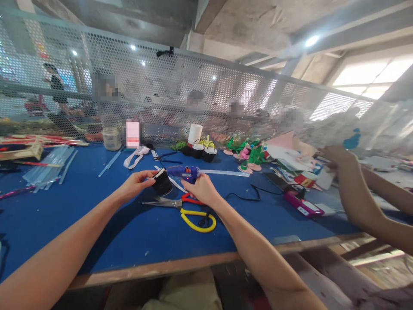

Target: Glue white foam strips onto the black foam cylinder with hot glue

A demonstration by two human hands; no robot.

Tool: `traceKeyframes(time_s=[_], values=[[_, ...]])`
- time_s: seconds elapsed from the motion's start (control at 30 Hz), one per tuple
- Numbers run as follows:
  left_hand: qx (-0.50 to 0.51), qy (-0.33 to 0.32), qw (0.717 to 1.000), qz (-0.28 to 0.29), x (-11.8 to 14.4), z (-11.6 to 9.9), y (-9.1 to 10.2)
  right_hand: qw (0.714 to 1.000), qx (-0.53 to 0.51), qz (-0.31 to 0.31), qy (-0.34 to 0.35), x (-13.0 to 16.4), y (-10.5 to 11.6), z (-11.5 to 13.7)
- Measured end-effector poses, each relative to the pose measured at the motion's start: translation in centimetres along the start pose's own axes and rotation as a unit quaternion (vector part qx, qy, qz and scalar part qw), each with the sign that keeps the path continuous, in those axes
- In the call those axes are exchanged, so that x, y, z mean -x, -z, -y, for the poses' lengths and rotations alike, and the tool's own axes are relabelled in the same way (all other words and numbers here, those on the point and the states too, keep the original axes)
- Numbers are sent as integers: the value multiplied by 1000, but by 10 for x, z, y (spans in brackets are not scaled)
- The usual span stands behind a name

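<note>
Your left hand [135, 184] pinches a small black pot [162, 182]. Your right hand [202, 189] grips the blue glue gun [184, 173] (scissors [174, 202] lie just below).

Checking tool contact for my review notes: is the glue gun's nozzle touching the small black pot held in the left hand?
Cannot tell. In the head view the blue glue gun in the right hand points at the black pot held by the left hand, but its tip is hidden.

Single head cam, facing fwd and down, close over blue table [64, 215] edge toward mesh screen [206, 94].
</note>
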State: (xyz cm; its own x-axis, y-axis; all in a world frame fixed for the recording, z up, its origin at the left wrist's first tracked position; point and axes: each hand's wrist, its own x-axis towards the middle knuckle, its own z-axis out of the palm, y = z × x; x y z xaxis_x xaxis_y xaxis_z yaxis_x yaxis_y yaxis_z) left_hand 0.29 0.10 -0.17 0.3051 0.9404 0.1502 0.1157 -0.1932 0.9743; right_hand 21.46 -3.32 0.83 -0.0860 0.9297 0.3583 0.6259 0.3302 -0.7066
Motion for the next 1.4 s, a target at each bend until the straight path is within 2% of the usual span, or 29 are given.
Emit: traceKeyframes(time_s=[0.1,0.5,0.67,0.87,1.4], values=[[6,2,1000,-1,0,0,0,1000,2,1,-7,0,0,1],[-2,-11,1000,9,1,-1,-1,998,-10,-22,53,4,-3,3],[-22,-17,1000,3,1,-1,-1,999,-13,11,48,9,-8,8],[-32,-29,999,-3,0,0,-2,997,9,2,72,10,-14,8],[-27,-14,1000,5,0,-1,-1,998,-48,38,3,10,-7,10]])
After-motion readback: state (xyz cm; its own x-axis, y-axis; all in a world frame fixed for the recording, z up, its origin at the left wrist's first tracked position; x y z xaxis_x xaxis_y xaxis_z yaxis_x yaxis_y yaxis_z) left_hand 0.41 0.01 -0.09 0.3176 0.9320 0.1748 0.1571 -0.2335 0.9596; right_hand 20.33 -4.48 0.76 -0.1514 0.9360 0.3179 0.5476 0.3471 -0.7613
